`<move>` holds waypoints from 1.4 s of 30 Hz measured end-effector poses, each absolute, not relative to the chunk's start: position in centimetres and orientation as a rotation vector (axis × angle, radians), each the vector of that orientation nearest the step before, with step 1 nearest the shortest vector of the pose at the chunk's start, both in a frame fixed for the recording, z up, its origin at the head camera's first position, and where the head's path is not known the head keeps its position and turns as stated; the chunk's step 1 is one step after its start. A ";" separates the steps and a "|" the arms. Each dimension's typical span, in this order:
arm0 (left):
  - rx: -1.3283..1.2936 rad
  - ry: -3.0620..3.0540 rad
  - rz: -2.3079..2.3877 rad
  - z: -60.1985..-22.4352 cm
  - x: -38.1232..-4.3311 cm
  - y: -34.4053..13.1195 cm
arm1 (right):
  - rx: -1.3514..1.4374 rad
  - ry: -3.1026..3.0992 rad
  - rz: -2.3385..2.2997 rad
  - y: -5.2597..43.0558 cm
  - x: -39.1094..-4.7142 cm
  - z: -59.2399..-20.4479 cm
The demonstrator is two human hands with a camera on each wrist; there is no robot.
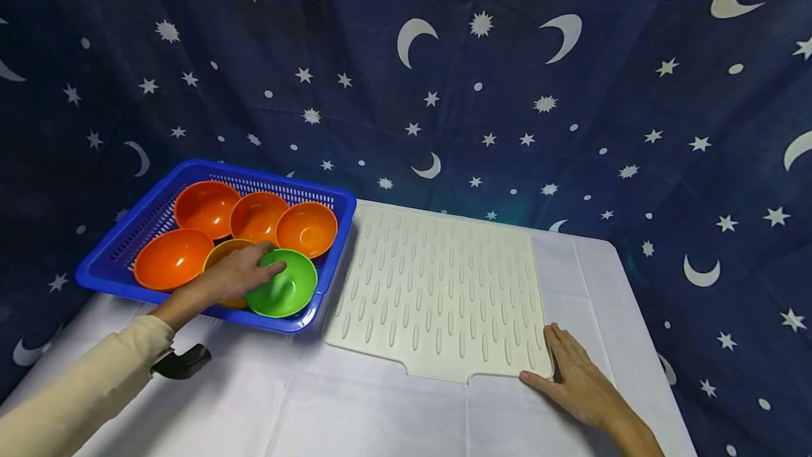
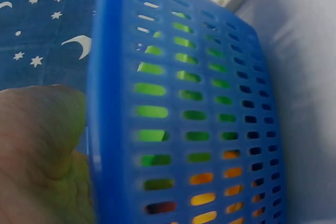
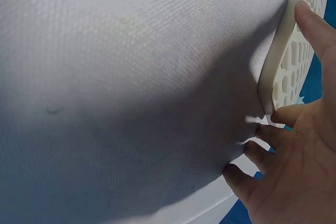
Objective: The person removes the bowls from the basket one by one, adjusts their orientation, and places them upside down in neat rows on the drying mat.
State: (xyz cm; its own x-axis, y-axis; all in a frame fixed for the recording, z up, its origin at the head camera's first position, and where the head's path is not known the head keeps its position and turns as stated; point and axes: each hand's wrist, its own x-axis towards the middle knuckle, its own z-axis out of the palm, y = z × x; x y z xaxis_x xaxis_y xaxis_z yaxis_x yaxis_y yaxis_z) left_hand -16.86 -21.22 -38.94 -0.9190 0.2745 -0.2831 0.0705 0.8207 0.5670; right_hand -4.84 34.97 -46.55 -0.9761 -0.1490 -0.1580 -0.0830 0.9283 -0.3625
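Observation:
My left hand point(image 1: 237, 273) reaches into the blue plastic basket point(image 1: 95, 281) and pinches the left rim of a green bowl point(image 1: 288, 295). Its thumb lies over the bowl's inside, while the other fingers are at the rim and partly hidden. Through the basket wall point(image 2: 178, 98) in the left wrist view, green and orange show. My right hand point(image 1: 580, 379) rests at the near right corner of a cream draining mat point(image 1: 438, 288) with raised ribs. In the right wrist view, the thumb of that hand point(image 3: 299, 150) touches the mat's edge, with the fingers spread on the cloth.
Beside the green bowl sits a yellow bowl point(image 1: 222, 252), partly under my left hand. Several orange bowls, one at the back left point(image 1: 206, 209), fill the rest of the basket. A white cloth point(image 1: 355, 415) covers the table. Behind it hangs a dark blue star-patterned curtain point(image 1: 380, 90).

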 end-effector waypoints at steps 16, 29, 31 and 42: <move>0.304 2.578 1.059 -37.9 -16.3 -21.8 | -0.189 2.898 -0.556 34.8 -4.8 -46.7; 0.393 2.249 1.243 -38.4 -16.0 -23.6 | -0.168 2.880 -0.564 34.9 -4.9 -46.6; 0.393 2.243 1.237 -38.5 -16.0 -23.7 | -0.164 2.878 -0.565 34.9 -5.0 -46.6; 0.503 2.314 1.238 -38.9 -15.8 -24.0 | -0.147 2.880 -0.572 34.8 -4.8 -46.7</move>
State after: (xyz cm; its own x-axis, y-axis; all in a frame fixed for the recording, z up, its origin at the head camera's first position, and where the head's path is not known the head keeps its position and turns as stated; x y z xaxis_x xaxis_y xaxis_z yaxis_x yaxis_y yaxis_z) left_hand -15.76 -23.99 -38.91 -0.8247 0.5179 -0.2273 0.0983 0.5270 0.8442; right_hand -4.82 34.82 -46.72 -0.9748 -0.1357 -0.1770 -0.0578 0.9201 -0.3874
